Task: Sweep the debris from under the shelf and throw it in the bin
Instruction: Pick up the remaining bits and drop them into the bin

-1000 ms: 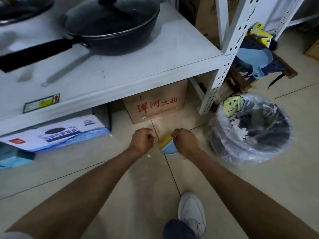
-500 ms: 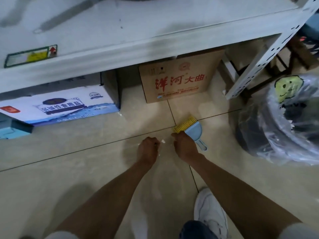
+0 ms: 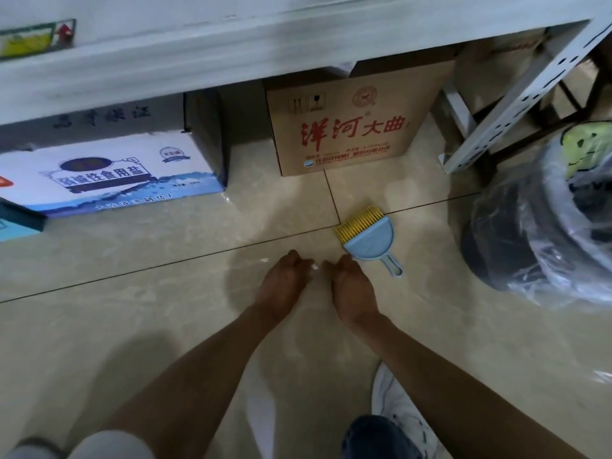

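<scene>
A small blue dustpan with a yellow brush edge (image 3: 367,236) lies flat on the tiled floor, no hand on it. Just below and left of it, my left hand (image 3: 281,286) and my right hand (image 3: 352,288) rest low on the floor, fingers curled toward each other. A small white scrap of debris (image 3: 314,267) sits between their fingertips; whether either hand pinches it I cannot tell. The bin (image 3: 516,246), black and lined with a clear plastic bag, stands at the right. The white metal shelf (image 3: 231,51) spans the top.
Under the shelf stand a brown carton with red lettering (image 3: 351,120) and a white and blue box (image 3: 109,173). A perforated shelf leg (image 3: 516,104) slants down beside the bin. My white shoe (image 3: 407,422) is at the bottom right.
My hands let go of the dustpan and pulled back toward me; the dustpan now lies on the floor. The view dropped lower, toward the floor under the shelf.
</scene>
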